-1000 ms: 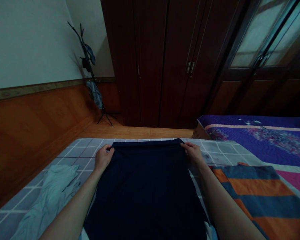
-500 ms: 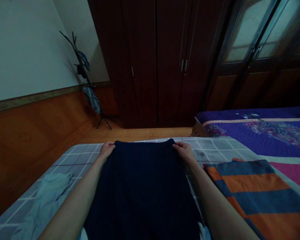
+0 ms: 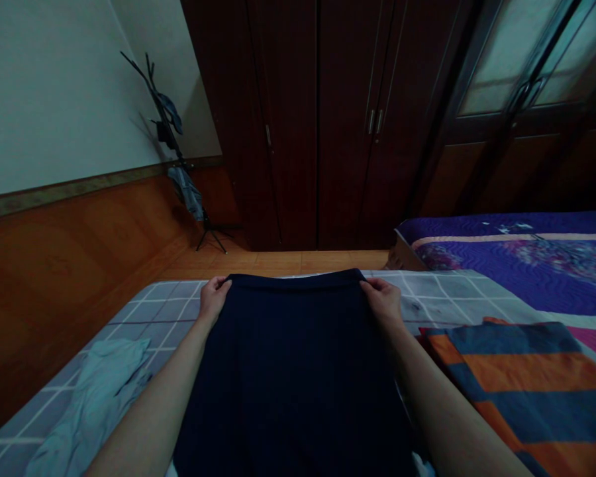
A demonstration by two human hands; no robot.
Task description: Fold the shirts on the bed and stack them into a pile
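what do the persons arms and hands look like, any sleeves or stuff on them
Both are bare: the left hand and right hand wear no gloves, and the left forearm and right forearm show no sleeves, watch or bracelet.

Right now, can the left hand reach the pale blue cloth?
Probably yes: nothing lies between the left hand and the pale blue cloth, though it grips the edge of the dark cloth.

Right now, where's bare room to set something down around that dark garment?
Grey checked mat shows in two patches: past the right hand, up to the orange-and-blue striped cloth; and left of the left hand, above the pale blue cloth. Crowded low right: striped cloth close beside the right forearm. The navy garment fills the middle.
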